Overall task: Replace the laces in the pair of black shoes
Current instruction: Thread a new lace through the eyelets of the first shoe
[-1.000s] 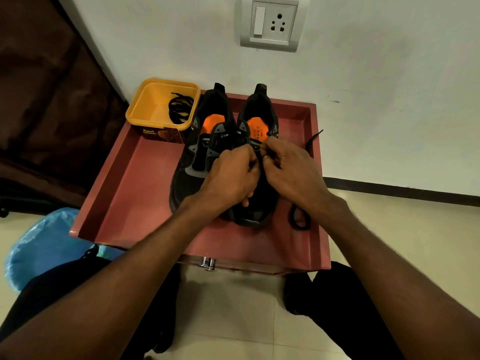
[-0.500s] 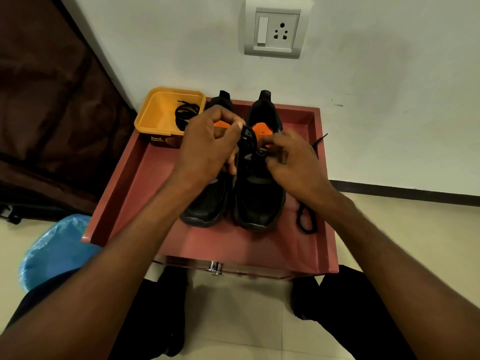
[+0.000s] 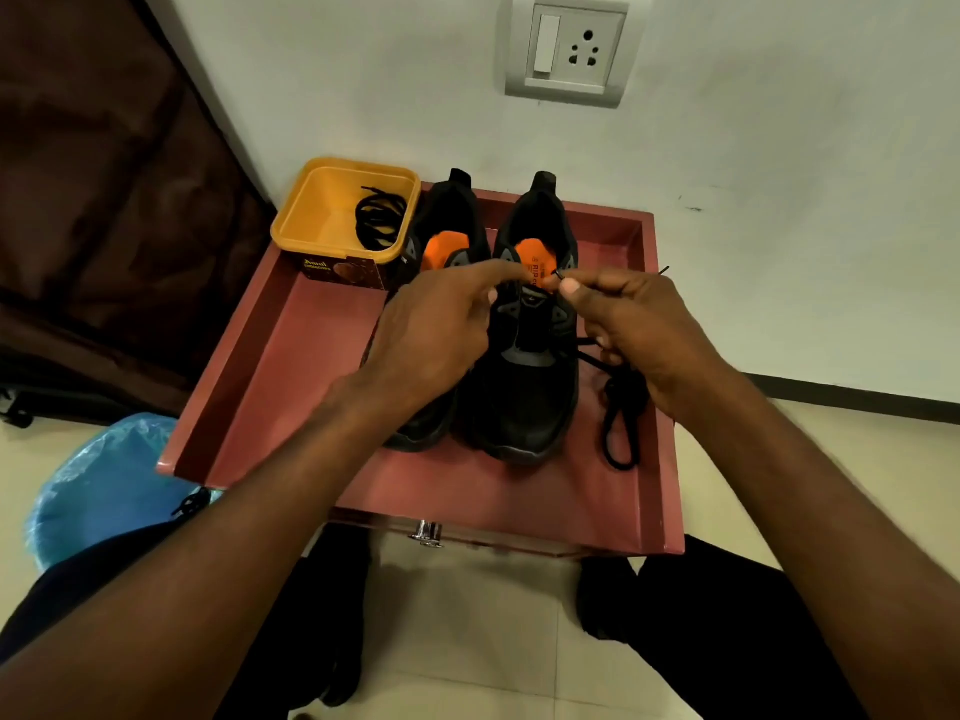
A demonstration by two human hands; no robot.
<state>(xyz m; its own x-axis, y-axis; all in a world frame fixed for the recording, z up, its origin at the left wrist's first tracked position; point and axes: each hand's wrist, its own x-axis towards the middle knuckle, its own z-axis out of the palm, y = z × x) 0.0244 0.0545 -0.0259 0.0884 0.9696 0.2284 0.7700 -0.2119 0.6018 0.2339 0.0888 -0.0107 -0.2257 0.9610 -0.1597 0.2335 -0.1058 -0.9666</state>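
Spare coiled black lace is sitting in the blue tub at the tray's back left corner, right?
Not quite. The head view shows the tub is yellow, not blue. The rest stands: the coiled black lace lies inside it, at the back left corner of the red tray.

Red tray (image 3: 291, 350), two black shoes (image 3: 524, 397), yellow tub (image 3: 332, 220), loose black lace (image 3: 621, 423)

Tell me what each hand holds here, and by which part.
Right hand pinches the black lace near its tip, above the right shoe. Left hand holds nothing visible, its forefinger extended.
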